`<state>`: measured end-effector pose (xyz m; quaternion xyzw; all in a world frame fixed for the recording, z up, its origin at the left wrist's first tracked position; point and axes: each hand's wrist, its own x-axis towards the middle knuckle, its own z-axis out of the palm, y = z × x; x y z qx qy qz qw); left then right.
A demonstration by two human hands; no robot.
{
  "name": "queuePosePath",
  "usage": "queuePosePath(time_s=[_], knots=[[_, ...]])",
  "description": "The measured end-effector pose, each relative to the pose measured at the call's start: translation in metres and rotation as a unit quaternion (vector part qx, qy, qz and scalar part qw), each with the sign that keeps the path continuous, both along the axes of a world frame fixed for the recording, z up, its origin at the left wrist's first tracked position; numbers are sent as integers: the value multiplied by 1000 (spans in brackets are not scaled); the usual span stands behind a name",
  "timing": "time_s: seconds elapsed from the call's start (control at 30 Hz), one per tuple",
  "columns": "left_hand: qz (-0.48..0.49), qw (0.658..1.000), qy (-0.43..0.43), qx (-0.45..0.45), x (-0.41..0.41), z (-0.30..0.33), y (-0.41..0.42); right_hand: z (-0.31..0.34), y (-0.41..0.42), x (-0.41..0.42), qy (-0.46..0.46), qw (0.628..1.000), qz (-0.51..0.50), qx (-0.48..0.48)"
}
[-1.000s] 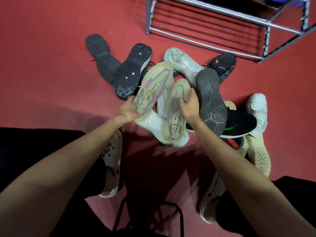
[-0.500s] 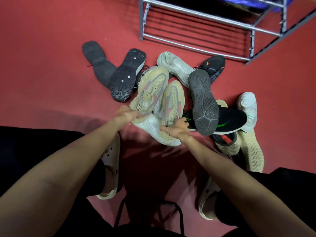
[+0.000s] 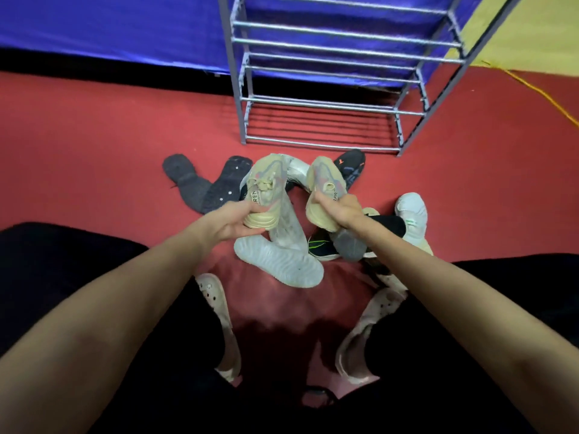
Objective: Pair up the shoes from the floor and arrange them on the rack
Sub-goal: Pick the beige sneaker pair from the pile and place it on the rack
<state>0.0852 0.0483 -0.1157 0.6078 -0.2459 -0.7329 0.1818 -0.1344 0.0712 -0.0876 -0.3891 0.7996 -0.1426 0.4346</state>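
Two beige sneakers of one pair held up over the pile, one in each hand, toes pointing away toward the rack (image 3: 329,103); left hand (image 3: 233,219) gripping the heel of the left beige sneaker (image 3: 264,191), fingers curled under the sole and thumb over the collar; right hand (image 3: 340,211) gripping the heel of the right beige sneaker (image 3: 326,189), fingers wrapped around the back, thumb on top. Held by the heels probably so that toes go first onto a shelf and both land side by side. Kept a little apart from each other, not touching, likely to compare them and confirm the match. Rack standing on the red floor (image 3: 94,151) just beyond the pile, its metal bars bare in what shows. Left on the floor: a white shoe sole-up (image 3: 279,264) just below the left hand, two dark shoes sole-up (image 3: 203,186) to the left, a black shoe with orange marks (image 3: 352,166) behind the right beige sneaker, a black shoe with green stripe (image 3: 319,247) and a white sneaker (image 3: 412,209) on the right. Pairing step seems done for this pair; placing on the rack not yet done.
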Motion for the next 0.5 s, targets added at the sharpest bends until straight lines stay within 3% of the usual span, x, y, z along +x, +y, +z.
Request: queuePosePath(time_s=[0.27, 0.5], knots=[[34, 998, -26, -52, -18, 28, -30, 10, -22, -35, 29, 998, -4, -56], [49, 997, -51, -41, -24, 6, -85, -8, -75, -31, 0, 996, -24, -82]])
